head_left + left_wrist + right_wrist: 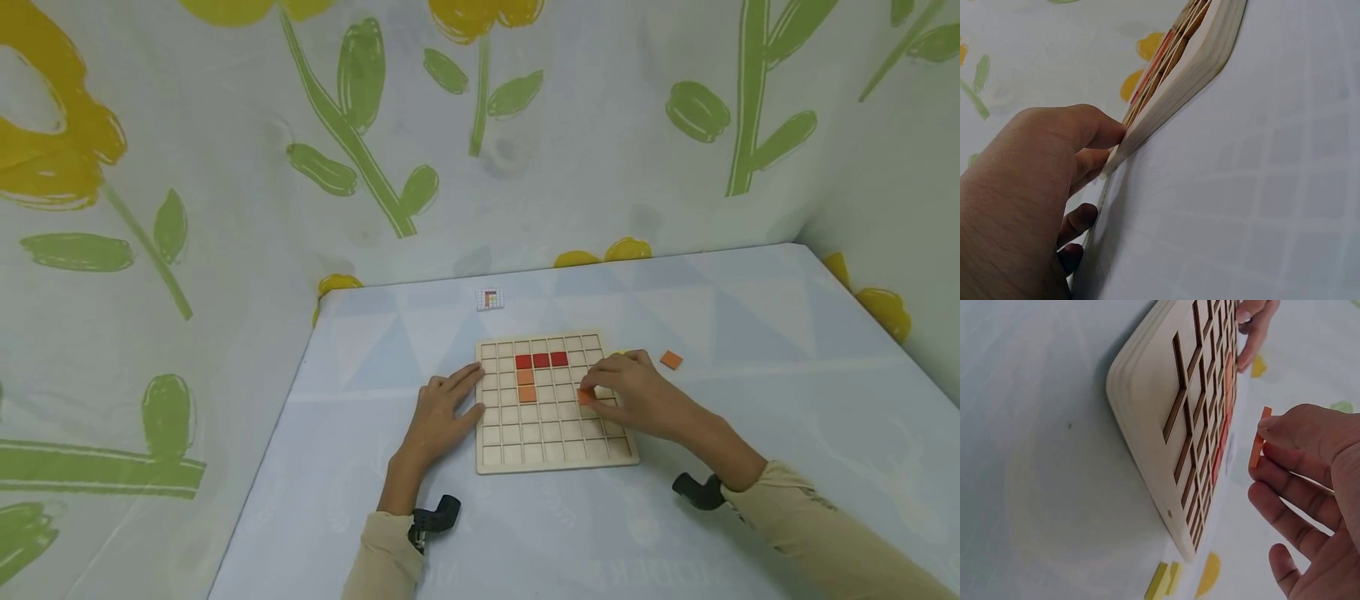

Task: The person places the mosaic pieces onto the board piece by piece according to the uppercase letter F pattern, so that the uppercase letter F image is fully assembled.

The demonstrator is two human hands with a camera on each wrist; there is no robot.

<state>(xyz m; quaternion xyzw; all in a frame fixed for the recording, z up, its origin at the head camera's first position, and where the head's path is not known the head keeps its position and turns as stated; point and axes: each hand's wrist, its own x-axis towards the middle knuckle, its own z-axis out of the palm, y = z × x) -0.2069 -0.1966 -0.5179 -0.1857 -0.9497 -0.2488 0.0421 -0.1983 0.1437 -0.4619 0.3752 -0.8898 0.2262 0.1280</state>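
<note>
A wooden grid board (553, 456) lies on the table, with three red tiles (542, 361) in a row and two orange tiles (527, 393) below the leftmost one. My left hand (441, 417) touches the board's left edge with thumb and fingertips, its fingers nearly straight; the left wrist view shows the thumb on the board's rim (1166, 100). Between thumb and fingers my right hand (645, 396) pinches an orange tile (1260, 439) above the right part of the board. In the right wrist view that tile stands on edge, apart from the board (1141, 434).
Another orange tile (671, 360) lies right of the board. Yellow pieces (1159, 581) are beside the board, partly hidden by my right hand in the head view. A small pattern card (491, 299) lies behind the board. Flower-printed cloth (525, 208) hangs beyond the table.
</note>
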